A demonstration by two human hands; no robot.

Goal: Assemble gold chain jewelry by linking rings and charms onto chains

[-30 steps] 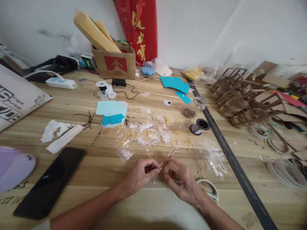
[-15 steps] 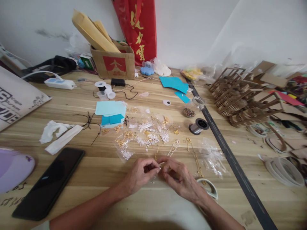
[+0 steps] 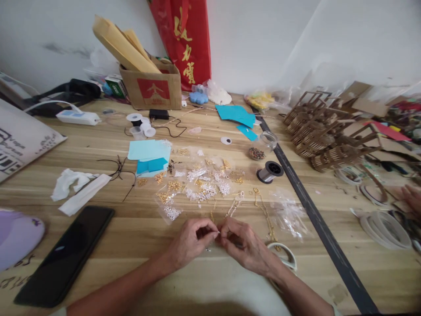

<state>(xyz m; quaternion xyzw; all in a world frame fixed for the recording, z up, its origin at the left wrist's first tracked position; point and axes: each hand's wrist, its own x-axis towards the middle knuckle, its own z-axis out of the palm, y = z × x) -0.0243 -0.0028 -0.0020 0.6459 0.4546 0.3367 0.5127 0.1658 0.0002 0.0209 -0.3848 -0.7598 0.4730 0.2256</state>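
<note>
Left hand (image 3: 189, 241) and right hand (image 3: 246, 245) meet lower centre of frame; both hands' fingers pinched narrow on tiny silvery piece (image 3: 218, 232); chain (image 3: 232, 207) just above right hand; phone (image 3: 66, 256) lower left.

"Where's the camera?"
"On the wearer's head, facing forward and down across the tabletop (image 3: 141, 237) to the wall (image 3: 256, 48)."
"How near?"
"Close above the left hand (image 3: 194, 239) and right hand (image 3: 245, 245)."

A pale, smudged wall (image 3: 256, 44) stands behind the wood-grained table (image 3: 138, 232).
</note>
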